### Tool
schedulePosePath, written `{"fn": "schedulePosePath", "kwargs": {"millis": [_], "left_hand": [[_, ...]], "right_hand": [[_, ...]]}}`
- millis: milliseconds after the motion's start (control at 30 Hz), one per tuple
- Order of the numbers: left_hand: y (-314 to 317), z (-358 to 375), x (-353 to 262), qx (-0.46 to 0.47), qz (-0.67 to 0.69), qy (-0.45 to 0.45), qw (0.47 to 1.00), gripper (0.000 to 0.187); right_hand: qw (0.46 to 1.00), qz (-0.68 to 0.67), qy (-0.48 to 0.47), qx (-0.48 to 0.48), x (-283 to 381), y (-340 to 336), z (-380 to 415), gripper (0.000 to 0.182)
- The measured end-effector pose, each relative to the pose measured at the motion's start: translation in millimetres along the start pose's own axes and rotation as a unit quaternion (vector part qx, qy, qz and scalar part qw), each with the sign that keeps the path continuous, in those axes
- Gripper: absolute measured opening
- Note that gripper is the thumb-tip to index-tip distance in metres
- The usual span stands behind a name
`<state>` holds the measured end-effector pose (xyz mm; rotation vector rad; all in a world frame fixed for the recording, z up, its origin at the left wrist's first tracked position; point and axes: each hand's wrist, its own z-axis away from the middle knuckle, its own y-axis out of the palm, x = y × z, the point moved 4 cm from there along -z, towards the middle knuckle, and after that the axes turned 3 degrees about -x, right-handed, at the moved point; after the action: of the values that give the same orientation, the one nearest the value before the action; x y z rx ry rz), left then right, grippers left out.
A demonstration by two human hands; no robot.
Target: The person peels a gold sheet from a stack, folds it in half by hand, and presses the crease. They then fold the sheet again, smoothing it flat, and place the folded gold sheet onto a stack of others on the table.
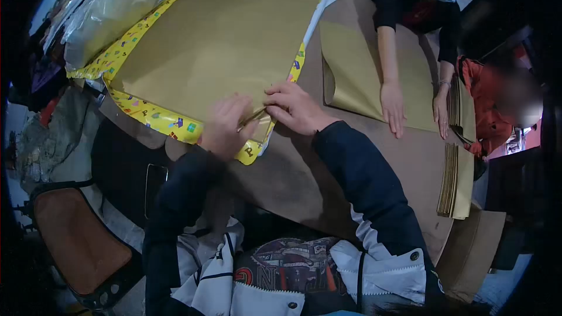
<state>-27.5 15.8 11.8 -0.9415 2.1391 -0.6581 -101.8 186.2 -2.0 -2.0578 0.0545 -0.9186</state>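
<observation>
A large sheet of brown kraft paper (216,29) lies on the table over yellow patterned paper (175,127), whose printed border shows along the left, front and right edges. Both hands are at the sheet's near right corner. My left hand (225,126), somewhat blurred, has its fingers closed at a small folded or rolled bit of the brown paper's edge. My right hand (293,107) pinches the same bit from the right with thumb and fingers. A white strip (317,14) runs along the sheet's far right edge.
Across the table (293,184), a masked co-worker (415,17) presses both hands on another brown sheet (351,64). Stacked folded paper (455,181) sits at the right edge. Clear plastic wrapping (111,17) is piled far left. A brown chair (82,237) stands lower left.
</observation>
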Motion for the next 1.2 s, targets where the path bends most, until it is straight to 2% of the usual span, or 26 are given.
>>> {"fn": "schedulePosePath", "kwargs": {"millis": [33, 67, 100, 167, 200, 267, 300, 333, 400, 433, 467, 533, 567, 633, 700, 733, 767, 833, 867, 933, 967, 1067, 1100, 1167, 1200], "left_hand": [[3, -3, -1, 0.022, -0.016, 0.054, 0.998, 0.037], [3, 0, -2, 0.025, -0.015, 0.037, 0.999, 0.025], [3, 0, -2, 0.021, -0.014, 0.047, 0.999, 0.025], [10, -2, 6, 0.032, 0.027, 0.009, 0.999, 0.024], [2, -7, -2, 0.028, 0.045, -0.01, 0.999, 0.025], [-4, -14, 1, 0.003, 0.026, 0.007, 1.0, 0.025], [-9, -19, -1, -0.014, 0.002, 0.008, 1.0, 0.026], [-15, -23, 0, -0.018, -0.028, -0.028, 0.999, 0.025], [-27, -35, -2, -0.04, -0.019, -0.017, 0.999, 0.025], [-35, -40, -2, -0.058, -0.01, -0.014, 0.998, 0.025], [-40, -43, -3, -0.025, -0.025, -0.029, 0.999, 0.027], [-43, -44, -10, -0.033, -0.021, -0.003, 0.999, 0.025], [-45, -44, -15, -0.042, -0.024, 0.013, 0.999, 0.024], [-46, -39, -24, -0.027, -0.025, 0.008, 0.999, 0.023], [-46, -33, -31, -0.017, -0.061, 0.044, 0.997, 0.023], [-47, -32, -41, -0.046, -0.033, 0.076, 0.996, 0.022], [-45, -26, -47, -0.044, -0.034, 0.075, 0.996, 0.022], [-40, -6, -56, -0.012, -0.048, 0.074, 0.996, 0.018], [-38, 5, -65, 0.0, -0.026, 0.065, 0.998, 0.017], [-31, 26, -87, 0.019, -0.002, 0.065, 0.998, 0.016], [-28, 37, -101, 0.038, 0.01, 0.062, 0.997, 0.019], [-19, 80, -127, 0.107, 0.084, 0.065, 0.989, 0.024], [-23, 87, -131, 0.099, 0.066, 0.041, 0.992, 0.024], [-17, 105, -144, 0.267, 0.122, 0.044, 0.955, 0.025], [-19, 106, -143, 0.26, 0.112, 0.025, 0.959, 0.025]], "right_hand": [[1.0, 0.002, 0.004, 0.003, -2, 1, 0, 0.02], [1.0, 0.007, 0.007, 0.003, -3, 1, 0, 0.02], [1.0, 0.005, 0.0, -0.017, 1, -1, 1, 0.019], [0.999, 0.018, -0.039, -0.027, 0, -1, 0, 0.019], [0.998, 0.03, -0.05, -0.026, 2, -3, 1, 0.027], [0.988, 0.125, -0.061, -0.066, 3, -7, 2, 0.039], [0.988, 0.113, -0.052, -0.089, 11, -17, 1, 0.049], [0.987, 0.117, -0.05, -0.096, 11, -18, 0, 0.049], [0.973, 0.128, -0.026, -0.192, 4, -25, -1, 0.053], [0.958, 0.194, 0.0, -0.209, 1, -26, -1, 0.055], [0.955, 0.204, 0.003, -0.218, -4, -30, -3, 0.055], [0.976, 0.063, 0.125, -0.168, -17, -33, -5, 0.056], [0.967, 0.083, 0.171, -0.172, -23, -37, -7, 0.051], [0.961, 0.052, 0.204, -0.176, -27, -44, -12, 0.049], [0.955, -0.031, 0.221, -0.195, -31, -51, -15, 0.049], [0.949, -0.083, 0.227, -0.203, -32, -55, -16, 0.05], [0.94, -0.067, 0.245, -0.229, -43, -53, -16, 0.054], [0.934, -0.069, 0.24, -0.254, -48, -53, -13, 0.054], [0.922, -0.09, 0.261, -0.27, -66, -45, -13, 0.058], [0.899, -0.117, 0.327, -0.269, -43, -60, 0, 0.057], [0.892, -0.121, 0.308, -0.307, -65, -48, 4, 0.052], [0.898, -0.095, 0.36, -0.233, -74, -43, 26, 0.04], [0.899, -0.079, 0.376, -0.21, -78, -41, 34, 0.038], [0.904, -0.061, 0.363, -0.218, -76, -39, 51, 0.042], [0.893, -0.099, 0.381, -0.22, -74, -36, 55, 0.043]]}}
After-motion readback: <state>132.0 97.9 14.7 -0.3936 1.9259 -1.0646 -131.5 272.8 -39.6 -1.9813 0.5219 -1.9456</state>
